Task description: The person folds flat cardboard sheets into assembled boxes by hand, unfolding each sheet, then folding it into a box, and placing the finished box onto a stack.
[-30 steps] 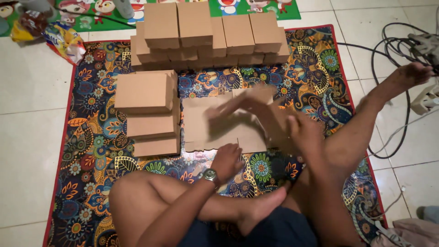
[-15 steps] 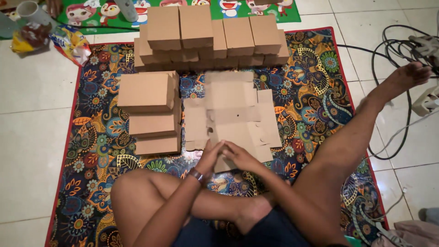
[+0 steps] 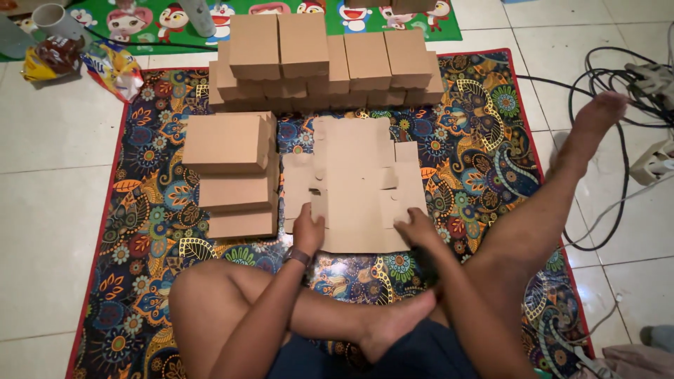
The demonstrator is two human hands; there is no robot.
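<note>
Patterned mat point(image 3: 154, 231): hands have moved apart since before. Left hand point(image 3: 307, 230) and right hand point(image 3: 415, 229) press loosely open, seemingly gripping nothing, on the flat cardboard blank point(image 3: 358, 189).

Your single head camera looks steeply down from above your lap, facing forward over the patterned mat point(image 3: 154, 231), close to your hands point(image 3: 307, 230).

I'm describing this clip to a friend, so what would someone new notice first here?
Probably the flat, unfolded brown cardboard box blank lying mid-mat, with the left hand and right hand pressing on its near edge. Next, the stack of folded brown cardboard boxes just left of it, and the row of similar folded boxes along the far edge of the colourful paisley-patterned mat.
</note>
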